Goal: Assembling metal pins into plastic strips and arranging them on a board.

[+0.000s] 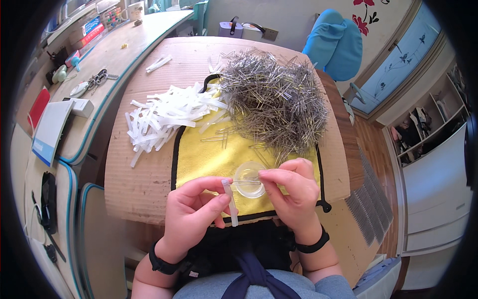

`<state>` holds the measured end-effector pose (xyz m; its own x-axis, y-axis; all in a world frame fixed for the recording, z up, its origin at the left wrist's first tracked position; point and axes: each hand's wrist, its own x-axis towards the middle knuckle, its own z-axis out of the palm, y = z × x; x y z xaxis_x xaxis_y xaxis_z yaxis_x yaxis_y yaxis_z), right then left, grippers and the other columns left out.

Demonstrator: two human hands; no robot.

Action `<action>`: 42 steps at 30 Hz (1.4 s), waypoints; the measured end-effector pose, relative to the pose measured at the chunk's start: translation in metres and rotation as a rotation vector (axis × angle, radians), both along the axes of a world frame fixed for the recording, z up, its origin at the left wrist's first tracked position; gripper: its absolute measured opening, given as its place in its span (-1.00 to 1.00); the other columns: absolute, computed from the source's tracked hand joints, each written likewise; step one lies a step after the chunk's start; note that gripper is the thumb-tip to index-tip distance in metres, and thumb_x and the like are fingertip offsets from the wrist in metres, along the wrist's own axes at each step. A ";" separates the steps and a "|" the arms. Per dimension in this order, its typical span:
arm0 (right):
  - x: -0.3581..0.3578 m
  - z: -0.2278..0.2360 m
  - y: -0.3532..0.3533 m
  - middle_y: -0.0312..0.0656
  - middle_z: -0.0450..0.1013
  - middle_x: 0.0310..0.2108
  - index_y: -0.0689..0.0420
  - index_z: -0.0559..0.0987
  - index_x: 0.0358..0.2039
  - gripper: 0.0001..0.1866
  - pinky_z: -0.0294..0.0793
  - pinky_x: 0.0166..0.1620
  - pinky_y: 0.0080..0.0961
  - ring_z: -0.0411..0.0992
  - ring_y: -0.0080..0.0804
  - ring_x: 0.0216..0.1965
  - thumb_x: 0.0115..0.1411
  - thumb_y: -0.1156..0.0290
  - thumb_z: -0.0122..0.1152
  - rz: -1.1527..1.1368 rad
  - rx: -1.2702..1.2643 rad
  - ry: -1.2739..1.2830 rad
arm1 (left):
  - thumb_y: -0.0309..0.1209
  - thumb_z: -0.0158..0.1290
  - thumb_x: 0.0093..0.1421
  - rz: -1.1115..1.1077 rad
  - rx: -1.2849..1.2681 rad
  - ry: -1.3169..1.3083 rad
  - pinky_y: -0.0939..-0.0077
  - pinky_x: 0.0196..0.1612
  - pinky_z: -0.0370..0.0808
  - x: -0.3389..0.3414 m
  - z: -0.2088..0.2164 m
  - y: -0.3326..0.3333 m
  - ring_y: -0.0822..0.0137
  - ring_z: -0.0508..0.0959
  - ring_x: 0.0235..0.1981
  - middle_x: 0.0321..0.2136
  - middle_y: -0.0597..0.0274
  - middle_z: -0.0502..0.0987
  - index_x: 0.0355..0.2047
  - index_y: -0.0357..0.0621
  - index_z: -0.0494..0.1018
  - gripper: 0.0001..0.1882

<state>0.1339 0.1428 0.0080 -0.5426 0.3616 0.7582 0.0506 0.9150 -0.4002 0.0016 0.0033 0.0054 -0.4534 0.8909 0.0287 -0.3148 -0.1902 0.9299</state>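
Note:
My left hand [189, 214] pinches a short translucent white plastic strip [233, 212], which hangs nearly upright between thumb and fingers. In my right hand [295, 192], thumb and forefinger grip one end of a thin U-shaped metal pin [245, 183]. The pin lies level, its far end at the top of the strip; whether it goes through cannot be made out. Just under the pin stands a small clear round cup [249, 195] on a yellow cloth [199, 157] with black edging. Beyond are a heap of white strips [167, 114] and a large heap of metal pins [279, 94].
Cardboard [134, 189] covers the table, with a few strips [159, 64] apart at its far left. A desk [144, 32] holding keys [99, 77] and a white box [82, 107] runs along the left. Behind the table is a blue-covered chair [333, 45].

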 end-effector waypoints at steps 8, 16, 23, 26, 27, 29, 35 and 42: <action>0.004 -0.005 -0.009 -0.20 0.43 -0.55 0.18 0.45 -0.52 -0.79 0.33 -0.39 -0.62 0.34 -0.46 -0.47 -0.18 0.72 0.21 0.112 -0.430 0.279 | -0.60 -0.02 0.06 0.010 -0.001 -0.010 0.79 -0.63 0.41 0.001 0.002 0.000 0.49 0.51 -0.53 -0.42 0.20 0.47 -0.22 -0.38 0.37 -0.77; -0.001 -0.014 -0.027 -0.13 0.45 -0.50 0.20 0.36 -0.43 -0.73 0.38 -0.37 -0.61 0.39 -0.42 -0.44 -0.14 0.74 0.18 0.255 -0.427 0.361 | -0.52 0.00 0.08 -0.084 -0.085 0.013 0.78 -0.61 0.42 0.001 0.006 0.000 0.51 0.50 -0.51 -0.44 0.22 0.47 -0.26 -0.30 0.37 -0.80; -0.004 -0.015 -0.028 -0.07 0.41 -0.47 0.23 0.37 -0.41 -0.74 0.41 -0.38 -0.63 0.42 -0.43 -0.45 -0.12 0.73 0.20 0.268 -0.418 0.352 | -0.51 0.01 0.08 -0.093 -0.086 0.002 0.78 -0.60 0.42 0.000 0.006 0.000 0.51 0.50 -0.49 -0.44 0.23 0.47 -0.26 -0.30 0.37 -0.80; -0.004 -0.016 -0.028 -0.07 0.41 -0.47 0.23 0.37 -0.41 -0.74 0.41 -0.39 -0.62 0.42 -0.43 -0.45 -0.12 0.73 0.20 0.269 -0.421 0.344 | -0.51 0.01 0.08 -0.095 -0.086 -0.007 0.78 -0.60 0.43 0.000 0.005 0.000 0.51 0.50 -0.49 -0.43 0.24 0.46 -0.26 -0.30 0.37 -0.80; -0.004 -0.017 -0.028 -0.07 0.41 -0.47 0.23 0.38 -0.41 -0.74 0.41 -0.39 -0.62 0.42 -0.43 -0.45 -0.12 0.73 0.20 0.272 -0.430 0.344 | -0.51 0.01 0.08 -0.103 -0.091 -0.011 0.78 -0.60 0.43 -0.001 0.005 0.000 0.51 0.50 -0.49 -0.43 0.24 0.46 -0.26 -0.30 0.37 -0.80; -0.004 -0.016 -0.029 -0.07 0.41 -0.47 0.23 0.38 -0.41 -0.74 0.41 -0.40 -0.62 0.42 -0.43 -0.46 -0.12 0.73 0.20 0.268 -0.434 0.344 | -0.51 0.01 0.08 -0.110 -0.095 -0.016 0.78 -0.60 0.43 -0.001 0.005 -0.001 0.51 0.50 -0.49 -0.42 0.25 0.46 -0.26 -0.30 0.37 -0.80; -0.004 -0.016 -0.028 -0.10 0.42 -0.49 0.22 0.38 -0.42 -0.74 0.40 -0.42 -0.63 0.41 -0.46 -0.48 -0.13 0.72 0.21 0.272 -0.393 0.325 | -0.52 0.01 0.08 -0.093 -0.080 -0.013 0.78 -0.60 0.43 0.000 0.005 -0.001 0.52 0.50 -0.50 -0.43 0.25 0.46 -0.26 -0.30 0.37 -0.80; 0.000 -0.006 -0.035 -0.13 0.43 -0.47 0.22 0.36 -0.47 -0.76 0.41 -0.41 -0.61 0.41 -0.47 -0.49 -0.14 0.69 0.24 0.210 -0.585 0.326 | -0.55 0.02 0.06 -0.055 -0.070 0.090 0.80 -0.62 0.41 0.002 0.005 0.002 0.54 0.50 -0.51 -0.42 0.24 0.45 -0.30 -0.31 0.40 -0.83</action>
